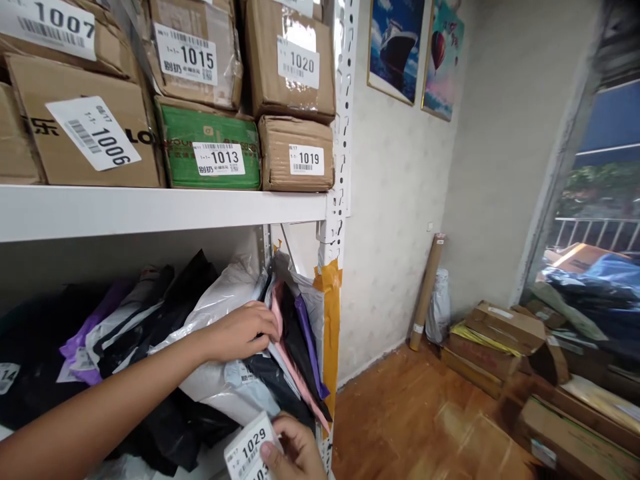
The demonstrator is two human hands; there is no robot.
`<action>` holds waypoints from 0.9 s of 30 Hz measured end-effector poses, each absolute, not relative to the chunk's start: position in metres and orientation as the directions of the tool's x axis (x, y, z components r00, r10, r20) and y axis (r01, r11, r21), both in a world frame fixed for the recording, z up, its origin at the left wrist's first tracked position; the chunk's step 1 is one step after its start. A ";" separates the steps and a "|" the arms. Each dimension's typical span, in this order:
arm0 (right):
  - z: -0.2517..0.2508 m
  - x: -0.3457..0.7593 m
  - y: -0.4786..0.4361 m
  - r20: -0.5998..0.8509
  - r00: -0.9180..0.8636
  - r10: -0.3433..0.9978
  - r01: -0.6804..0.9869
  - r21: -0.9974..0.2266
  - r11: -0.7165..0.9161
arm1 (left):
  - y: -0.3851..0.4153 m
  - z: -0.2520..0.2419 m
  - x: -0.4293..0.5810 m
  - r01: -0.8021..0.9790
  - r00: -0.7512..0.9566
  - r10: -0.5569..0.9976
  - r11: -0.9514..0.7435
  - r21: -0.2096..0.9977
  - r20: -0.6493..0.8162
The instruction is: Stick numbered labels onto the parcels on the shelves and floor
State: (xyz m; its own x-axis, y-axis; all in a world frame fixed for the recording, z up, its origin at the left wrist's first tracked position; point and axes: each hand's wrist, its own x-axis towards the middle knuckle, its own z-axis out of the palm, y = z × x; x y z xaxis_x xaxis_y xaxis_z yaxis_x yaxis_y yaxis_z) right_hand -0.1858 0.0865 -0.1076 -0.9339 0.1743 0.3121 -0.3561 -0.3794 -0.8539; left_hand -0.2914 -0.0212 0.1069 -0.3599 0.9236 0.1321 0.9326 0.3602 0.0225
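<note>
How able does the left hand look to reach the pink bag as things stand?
Probably yes: the left hand is at the upper part of the pink bag, with nothing visibly between them.

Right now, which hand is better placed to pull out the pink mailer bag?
The left, I'd judge: the left hand has its fingertips at the pink mailer bag's upper part, while the right hand is lower, occupied with the 1029 label.

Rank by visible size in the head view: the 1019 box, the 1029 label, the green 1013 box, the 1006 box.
1006 box
Green 1013 box
1019 box
1029 label, held in the right hand, partly covered
</note>
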 end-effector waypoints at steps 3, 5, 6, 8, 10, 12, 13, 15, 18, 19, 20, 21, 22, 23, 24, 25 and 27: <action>-0.087 -0.185 0.100 0.314 -0.941 0.127 -0.337 -0.832 -0.441 | -0.015 0.114 -0.297 0.882 -0.463 0.885 0.465 -0.072 0.040; -0.081 -0.183 0.105 0.257 -0.964 0.062 -0.253 -0.832 -0.494 | -0.009 0.117 -0.301 0.837 -0.524 0.850 0.525 -0.157 0.050; -0.080 -0.181 0.107 0.248 -0.968 0.041 -0.234 -0.831 -0.504 | -0.005 0.119 -0.304 0.812 -0.553 0.831 0.554 -0.182 0.058; -0.079 -0.180 0.110 0.250 -0.968 0.006 -0.220 -0.840 -0.496 | 0.003 0.120 -0.308 0.794 -0.578 0.812 0.582 -0.175 0.077; -0.076 -0.181 0.112 0.252 -0.968 -0.009 -0.222 -0.866 -0.449 | 0.013 0.118 -0.312 0.820 -0.552 0.828 0.561 -0.114 0.098; -0.071 -0.184 0.113 0.263 -0.965 0.009 -0.245 -0.884 -0.398 | 0.021 0.113 -0.314 0.831 -0.541 0.830 0.552 -0.063 0.137; -0.068 -0.186 0.113 0.271 -0.962 0.023 -0.259 -0.886 -0.385 | 0.024 0.110 -0.316 0.822 -0.555 0.816 0.568 -0.047 0.163; -0.062 -0.191 0.112 0.289 -0.956 0.050 -0.284 -0.868 -0.407 | 0.026 0.106 -0.318 0.801 -0.582 0.788 0.598 -0.029 0.199; -0.054 -0.198 0.107 0.319 -0.947 0.042 -0.300 -0.831 -0.468 | 0.020 0.105 -0.322 0.840 -0.533 0.836 0.541 -0.031 0.132; -0.053 -0.201 0.104 0.321 -0.946 0.040 -0.301 -0.827 -0.475 | 0.016 0.106 -0.324 0.860 -0.507 0.860 0.509 -0.034 0.060; -0.051 -0.203 0.102 0.316 -0.948 0.044 -0.298 -0.826 -0.478 | 0.012 0.107 -0.324 0.870 -0.493 0.870 0.492 -0.033 -0.025; -0.049 -0.206 0.099 0.309 -0.949 0.055 -0.297 -0.825 -0.481 | 0.008 0.107 -0.325 0.869 -0.495 0.862 0.494 -0.034 -0.110; -0.048 -0.210 0.096 0.302 -0.950 0.073 -0.298 -0.816 -0.495 | 0.005 0.107 -0.326 0.862 -0.503 0.845 0.506 -0.034 -0.183; -0.046 -0.216 0.093 0.290 -0.952 0.097 -0.296 -0.798 -0.525 | 0.001 0.106 -0.326 0.856 -0.508 0.830 0.516 -0.028 -0.232; -0.045 -0.222 0.090 0.269 -0.954 0.131 -0.295 -0.774 -0.561 | -0.001 0.106 -0.326 0.857 -0.501 0.827 0.515 -0.014 -0.254; -0.045 -0.228 0.086 0.240 -0.956 0.172 -0.294 -0.750 -0.592 | -0.003 0.105 -0.327 0.866 -0.480 0.838 0.501 0.014 -0.261; -0.044 -0.243 0.080 0.161 -0.951 0.265 -0.296 -0.726 -0.621 | -0.006 0.105 -0.328 0.872 -0.445 0.860 0.479 0.097 -0.249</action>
